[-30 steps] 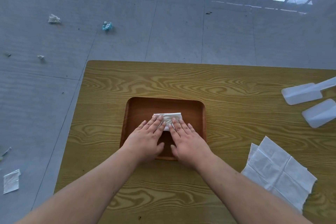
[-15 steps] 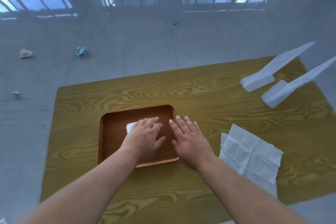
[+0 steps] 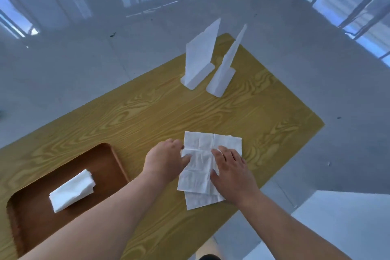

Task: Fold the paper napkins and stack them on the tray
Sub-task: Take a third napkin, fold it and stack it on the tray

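A folded white napkin [image 3: 71, 191] lies inside the brown wooden tray [image 3: 115, 159] at the lower left of the table. To the right of the tray, an unfolded white napkin [image 3: 200, 143] lies flat on the table on top of another sheet [image 3: 202, 200]. My left hand [image 3: 166, 158] is at the top napkin's left edge, fingers curled and thumb on the paper, pinching it. My right hand [image 3: 232, 172] rests flat on the napkin's right half with its fingers apart.
Two white plastic stands [image 3: 199, 59] [image 3: 224, 74] stand upright at the far end of the yellow wood-grain table [image 3: 147, 116]. The table's right edge runs close to the napkins. A white surface [image 3: 337, 217] sits below right, over a grey tiled floor.
Both hands left the tray and moved right onto the unfolded napkins. The folded napkin stays in the tray. My view turned right, so the tray now sits at the lower left.
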Available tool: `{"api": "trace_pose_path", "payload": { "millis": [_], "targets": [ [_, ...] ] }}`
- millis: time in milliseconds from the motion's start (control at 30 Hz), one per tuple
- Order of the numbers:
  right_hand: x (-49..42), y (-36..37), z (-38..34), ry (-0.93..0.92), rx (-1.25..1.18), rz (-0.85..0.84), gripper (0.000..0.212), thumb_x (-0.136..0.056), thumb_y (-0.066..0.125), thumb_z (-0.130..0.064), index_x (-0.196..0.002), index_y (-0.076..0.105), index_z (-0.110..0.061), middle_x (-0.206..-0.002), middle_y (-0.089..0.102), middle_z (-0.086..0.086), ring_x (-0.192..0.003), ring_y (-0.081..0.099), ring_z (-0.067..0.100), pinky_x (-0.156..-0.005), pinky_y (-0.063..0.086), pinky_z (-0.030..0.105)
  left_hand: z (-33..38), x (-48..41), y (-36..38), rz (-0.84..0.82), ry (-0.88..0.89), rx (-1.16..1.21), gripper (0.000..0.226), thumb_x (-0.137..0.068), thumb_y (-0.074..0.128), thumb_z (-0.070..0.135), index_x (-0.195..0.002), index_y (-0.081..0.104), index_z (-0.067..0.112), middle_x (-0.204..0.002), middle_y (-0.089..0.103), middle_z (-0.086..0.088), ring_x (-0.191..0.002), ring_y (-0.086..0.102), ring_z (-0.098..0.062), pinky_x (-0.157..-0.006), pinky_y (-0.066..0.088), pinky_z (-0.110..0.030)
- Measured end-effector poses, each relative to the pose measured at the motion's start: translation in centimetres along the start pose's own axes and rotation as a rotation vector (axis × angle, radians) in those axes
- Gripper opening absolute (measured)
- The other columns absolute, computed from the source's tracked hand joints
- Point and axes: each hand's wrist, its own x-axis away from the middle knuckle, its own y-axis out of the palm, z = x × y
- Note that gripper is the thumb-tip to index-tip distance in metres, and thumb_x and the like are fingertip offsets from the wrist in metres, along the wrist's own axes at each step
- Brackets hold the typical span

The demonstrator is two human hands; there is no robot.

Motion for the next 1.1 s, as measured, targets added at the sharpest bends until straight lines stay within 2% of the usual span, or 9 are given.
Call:
{"api": "trace_pose_path", "payload": {
  "millis": [100,200,433,700,867,933,967,1033,1100],
  "targets": [
    [0.2,0.2,2.3,0.03,-0.034,-0.008,0.064,-0.099,0.05,-0.043,-0.157,0.036,-0.021,-0.165,0.036,0.008,-0.151,0.032,0.031,-0.119,0.032,0.046,1.4,-1.8,0.5,0.016,-0.084,0.059,0.061,-0.092,0.061,0.061,-0.138,0.054,0.021,-0.132,0.061,-0.001,-0.119,0.06,-0.024,-0.09,0.05,-0.036],
    [0.2,0.5,3.7,0.007,-0.031,-0.046,0.065,-0.099,0.049,-0.043,-0.158,0.032,-0.021,-0.166,0.033,0.006,-0.152,0.03,0.029,-0.119,0.032,0.043,2.6,-3.5,0.6,0.014,-0.022,-0.011,0.07,-0.093,0.061,0.061,-0.148,0.046,0.02,-0.144,0.052,-0.002,-0.133,0.05,-0.026,-0.102,0.049,-0.04],
    [0.5,1.1,5.0,-0.074,-0.008,-0.041,0.063,-0.1,0.046,-0.042,-0.157,0.034,-0.018,-0.161,0.041,0.006,-0.15,0.034,0.028,-0.112,0.04,0.046,6.4,-7.5,1.0,-0.059,0.116,0.005,0.066,-0.093,0.065,0.057,-0.146,0.052,0.019,-0.148,0.052,-0.005,-0.137,0.048,-0.027,-0.107,0.046,-0.041],
    [0.2,1.4,5.7,-0.114,-0.037,-0.015,0.061,-0.1,0.049,-0.037,-0.156,0.037,-0.016,-0.163,0.04,0.008,-0.149,0.036,0.03,-0.117,0.038,0.046,8.7,-9.7,1.7,-0.089,0.116,-0.142,0.042,-0.083,0.074,0.055,-0.111,0.064,0.026,-0.115,0.067,0.003,-0.112,0.059,-0.023,-0.092,0.05,-0.039],
    [0.2,1.3,5.6,-0.127,-0.054,0.011,0.061,-0.101,0.048,-0.037,-0.157,0.037,-0.016,-0.162,0.042,0.007,-0.149,0.037,0.029,-0.119,0.036,0.044,8.7,-9.7,1.6,-0.054,0.16,-0.215,0.029,-0.085,0.071,0.055,-0.099,0.068,0.03,-0.114,0.061,0.007,-0.119,0.052,-0.02,-0.1,0.039,-0.04],
    [0.3,0.9,5.5,-0.117,-0.117,0.045,0.059,-0.101,0.049,-0.036,-0.156,0.04,-0.016,-0.159,0.047,0.007,-0.147,0.041,0.029,-0.119,0.037,0.042,8.6,-9.4,1.0,-0.074,0.209,-0.179,0.022,-0.086,0.069,0.05,-0.089,0.065,0.029,-0.106,0.063,0.01,-0.11,0.056,-0.018,-0.094,0.042,-0.038],
    [0.2,0.6,5.5,-0.095,-0.17,0.085,0.058,-0.1,0.051,-0.036,-0.154,0.044,-0.016,-0.155,0.051,0.007,-0.144,0.044,0.028,-0.117,0.038,0.041,8.6,-9.2,0.6,-0.115,0.212,-0.104,0.021,-0.086,0.068,0.048,-0.084,0.062,0.028,-0.097,0.065,0.011,-0.098,0.06,-0.016,-0.085,0.047,-0.036],
    [0.1,-0.3,5.4,0.031,-0.318,0.196,0.053,-0.1,0.055,-0.037,-0.148,0.051,-0.017,-0.146,0.057,0.003,-0.136,0.048,0.023,-0.113,0.038,0.037,8.3,-8.6,-0.6,-0.235,0.152,0.154,0.024,-0.084,0.071,0.042,-0.077,0.059,0.022,-0.075,0.063,0.011,-0.069,0.058,-0.013,-0.061,0.047,-0.03],
    [-0.5,-1.4,5.5,0.255,-0.546,0.257,0.048,-0.098,0.058,-0.043,-0.14,0.057,-0.019,-0.131,0.061,-0.003,-0.123,0.054,0.018,-0.103,0.045,0.034,7.6,-7.6,-2.4,-0.349,0.054,0.469,0.025,-0.083,0.075,0.036,-0.076,0.062,0.017,-0.069,0.06,0.005,-0.061,0.054,-0.014,-0.055,0.044,-0.029]
  ]
}}
